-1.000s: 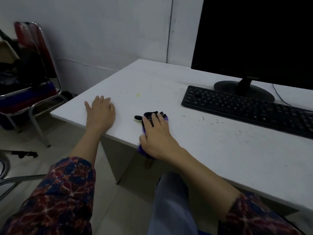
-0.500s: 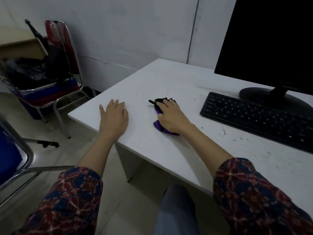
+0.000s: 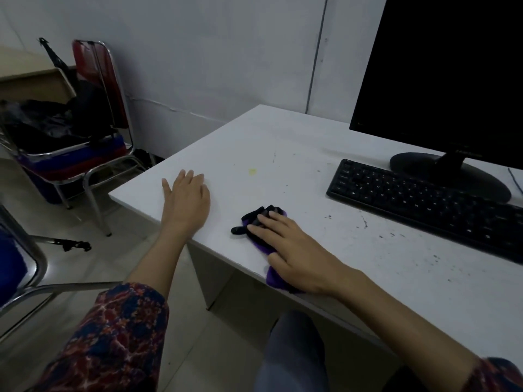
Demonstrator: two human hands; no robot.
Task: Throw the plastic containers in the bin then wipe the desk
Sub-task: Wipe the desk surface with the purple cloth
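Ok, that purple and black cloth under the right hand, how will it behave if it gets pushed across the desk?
The cloth is probably floppy: it lies crumpled and droops over the desk edge. It looks light, so it should slide only where the right hand presses flat on it. Loose ends may bunch or trail.

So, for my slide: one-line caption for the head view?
Right hand presses purple-and-black cloth on white desk; left hand rests flat.

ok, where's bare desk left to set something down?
Free: the far corner of the desk by the wall, past the yellow spot; also the near strip below the keyboard. Crowded: the front edge, with left hand flat and right hand pressing the cloth.
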